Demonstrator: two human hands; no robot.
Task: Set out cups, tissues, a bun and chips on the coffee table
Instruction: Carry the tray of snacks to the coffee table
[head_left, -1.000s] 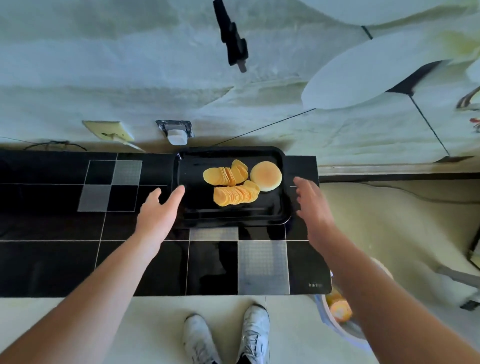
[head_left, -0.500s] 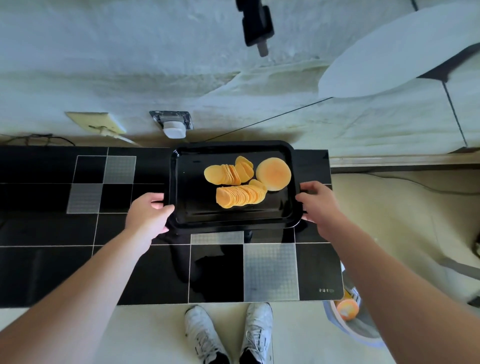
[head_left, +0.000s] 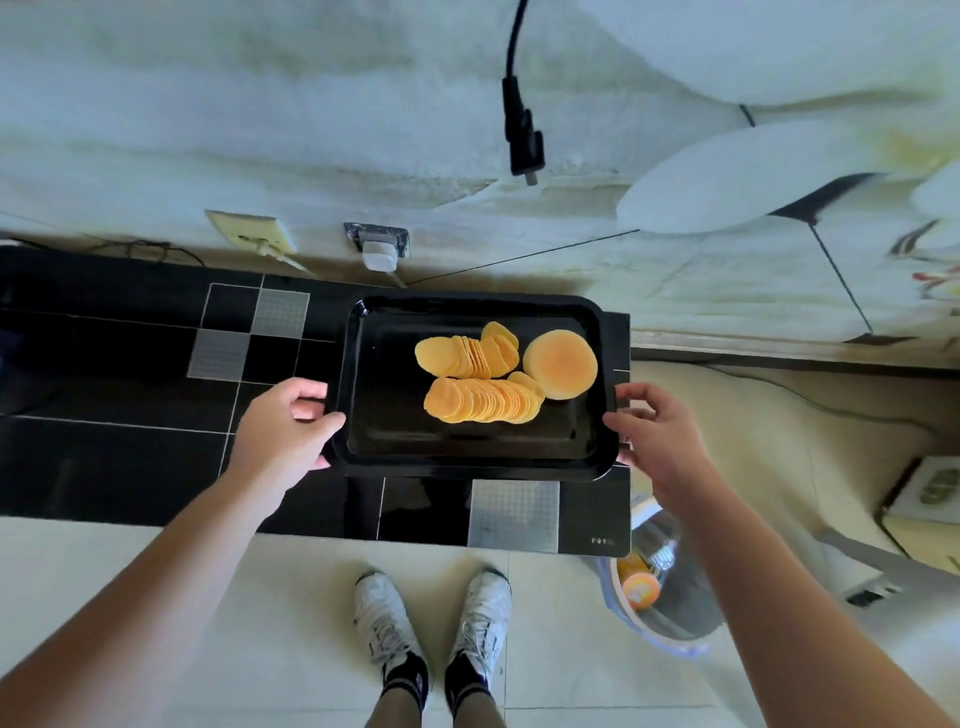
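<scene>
Both hands now grip my tray (head_left: 363, 374) – left hand (head_left: 283, 431), right hand (head_left: 657, 441) – chips (head_left: 478, 400), bun (head_left: 560, 364) aboard; cups, tissues unseen.

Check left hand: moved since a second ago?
Yes. The left hand went from hovering beside the black tray to gripping its left rim, judged against the tiled table.

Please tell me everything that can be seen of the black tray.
The black tray is rectangular with rounded corners, a raised rim and a glossy, plastic-looking surface. It lies level at the right end of the black tiled table. Two rows of chips and a round bun lie in its right half. The left hand and right hand grip its short sides.
</scene>
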